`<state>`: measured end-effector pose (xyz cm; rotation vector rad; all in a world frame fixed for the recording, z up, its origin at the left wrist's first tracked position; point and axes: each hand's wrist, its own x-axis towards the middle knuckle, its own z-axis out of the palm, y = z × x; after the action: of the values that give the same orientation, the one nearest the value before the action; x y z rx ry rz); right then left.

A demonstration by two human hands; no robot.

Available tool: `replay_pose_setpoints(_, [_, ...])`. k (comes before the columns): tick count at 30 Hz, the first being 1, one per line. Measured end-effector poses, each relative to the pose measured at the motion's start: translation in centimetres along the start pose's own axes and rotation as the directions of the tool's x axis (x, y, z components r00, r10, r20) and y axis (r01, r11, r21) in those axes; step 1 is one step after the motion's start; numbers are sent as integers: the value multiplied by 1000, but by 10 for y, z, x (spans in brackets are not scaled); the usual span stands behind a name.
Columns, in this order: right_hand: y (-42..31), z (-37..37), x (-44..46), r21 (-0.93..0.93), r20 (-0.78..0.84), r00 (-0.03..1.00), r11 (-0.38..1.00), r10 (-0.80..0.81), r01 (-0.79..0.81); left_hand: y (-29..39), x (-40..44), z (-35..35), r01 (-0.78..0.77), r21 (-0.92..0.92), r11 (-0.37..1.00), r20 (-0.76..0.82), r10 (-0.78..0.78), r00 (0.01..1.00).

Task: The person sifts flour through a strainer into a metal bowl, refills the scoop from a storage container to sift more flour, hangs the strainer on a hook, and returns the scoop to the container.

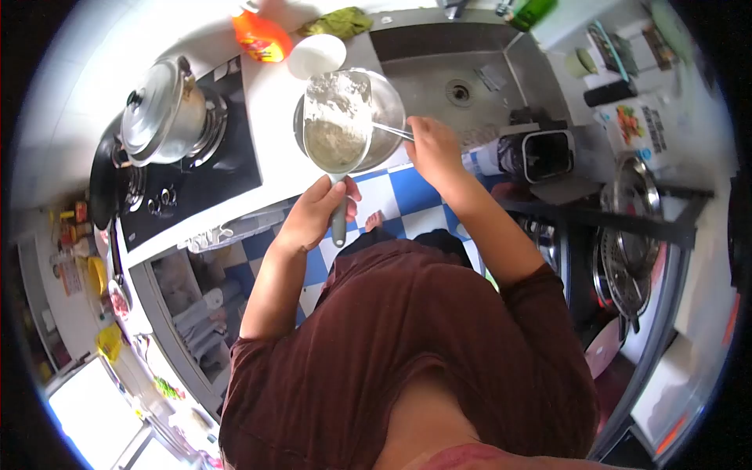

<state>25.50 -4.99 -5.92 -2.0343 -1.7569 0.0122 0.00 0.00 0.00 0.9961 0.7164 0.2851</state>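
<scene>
Left hand (319, 213): closed around the grey handle of a scoop (338, 129), thumb along the top, the handle's end projecting below the grip. The scoop sits over a metal bowl (388, 102), and a pale, floury powder (337, 106) is spread unevenly across its inside. Contact between scoop and bowl rim cannot be confirmed.

Right hand (435, 153): fingers drawn together on a thin metal utensil (393, 131), slightly blurred. The utensil's far end reaches the scoop's right edge; whether it touches the powder cannot be told. Its type cannot be determined.

The metal bowl stands on the white bench (270, 117), between the black stove (227, 168) and the steel sink (431, 78). Just behind it is a white bowl (317, 56), with an orange bottle (262, 37) and a green cloth (338, 23) close by. A lidded pot (163, 117) occupies the stove.
</scene>
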Motion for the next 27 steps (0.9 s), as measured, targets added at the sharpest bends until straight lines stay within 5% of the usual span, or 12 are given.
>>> replay_pose_setpoints(2, [-5,3,-8,12,219,974,998,64,-68,-8,-20,3,13,-60,998,-20,-14,1000])
replay_pose_setpoints(13, [47,-25,58,116,298,943,986,-150,120,11,-32,-8,-9,-160,987,-444,-64,894])
replay_pose_setpoints(16, [63,-21,64,237,298,943,969,-145,74,17,-36,-4,36,-140,990,-485,-100,869])
replay_pose_setpoints(19, [68,-30,79,350,545,835,925,-73,-148,26,-33,-4,96,-72,993,-491,-119,863])
replay_pose_setpoints(22, [69,-20,77,478,587,801,849,-116,-227,37,-27,-10,227,25,974,-470,-189,863])
replay_pose_setpoints(27, [53,-19,75,512,710,694,763,-117,-395,60,-7,-16,446,215,869,-478,-304,824])
